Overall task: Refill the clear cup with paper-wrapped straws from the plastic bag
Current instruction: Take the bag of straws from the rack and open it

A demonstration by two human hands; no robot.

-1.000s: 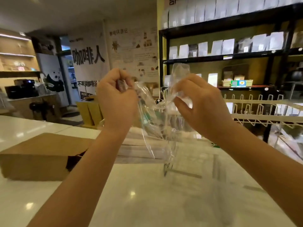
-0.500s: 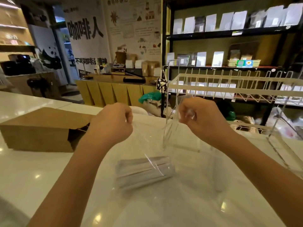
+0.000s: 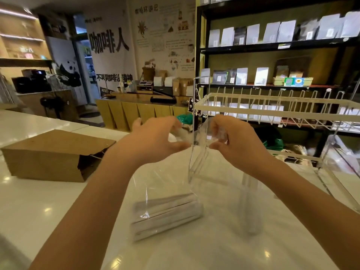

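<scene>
A clear plastic bag (image 3: 155, 184) stands on the white counter (image 3: 48, 207), its bottom resting there with a bundle of paper-wrapped straws (image 3: 165, 215) lying inside. My left hand (image 3: 153, 141) holds the bag's mouth on the left between its thumb and loosely curved fingers. On the right, my right hand (image 3: 235, 147) pinches crumpled plastic at the mouth. To the right of the bag, under my right forearm, stands a blurred clear cup (image 3: 251, 203). I cannot tell what is in it.
A brown paper bag (image 3: 52, 154) lies on its side at the left of the counter. A clear acrylic stand (image 3: 196, 152) rises just behind the bag. A white wire rack (image 3: 272, 110) and a clear box (image 3: 335, 172) stand to the right. Shelves fill the background.
The bag came down from face height until its bottom lay on the counter. Since half a second ago my left hand has loosened from a tight fist, and the hands sit slightly closer together.
</scene>
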